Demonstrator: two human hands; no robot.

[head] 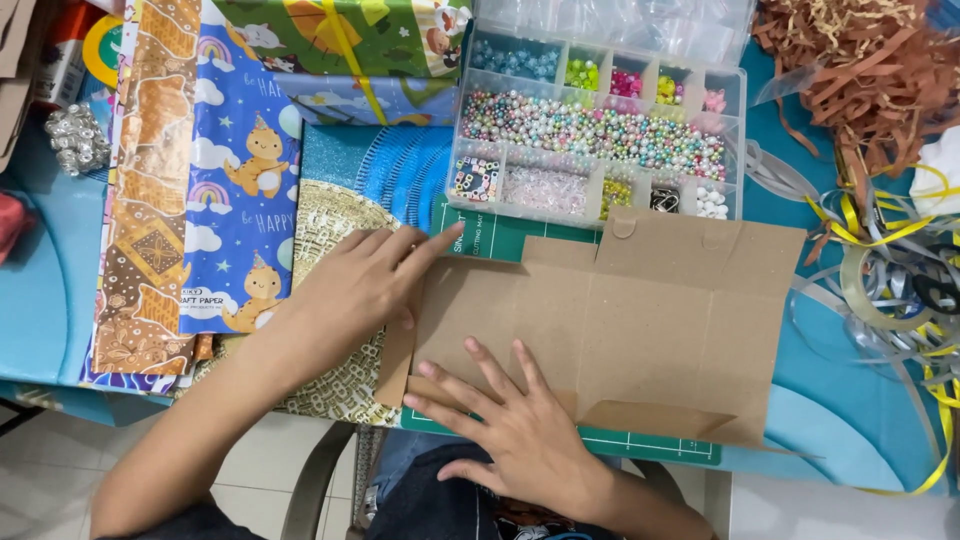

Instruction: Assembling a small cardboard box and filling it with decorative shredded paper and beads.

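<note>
Just beyond your hands: clear bead organizer [600, 140], lid open, compartments full of pastel pearls, green, pink, yellow beads. Flat brown cardboard box blank [620, 320] under both palms. Left hand [345, 290] flat, fingers pressing its upper left edge; right hand [520, 425] spread open on its near flap, gripping nothing.

A: What carries it all?
B: A blue surface [40, 300], its near edge running across the lower part of the view.

A: And below that edge?
B: A floor [260, 470] of pale tiles with thin joints, and the curved grey arm of a chair [315, 480].

A: The light?
B: Bright, even, with soft shadows.
</note>
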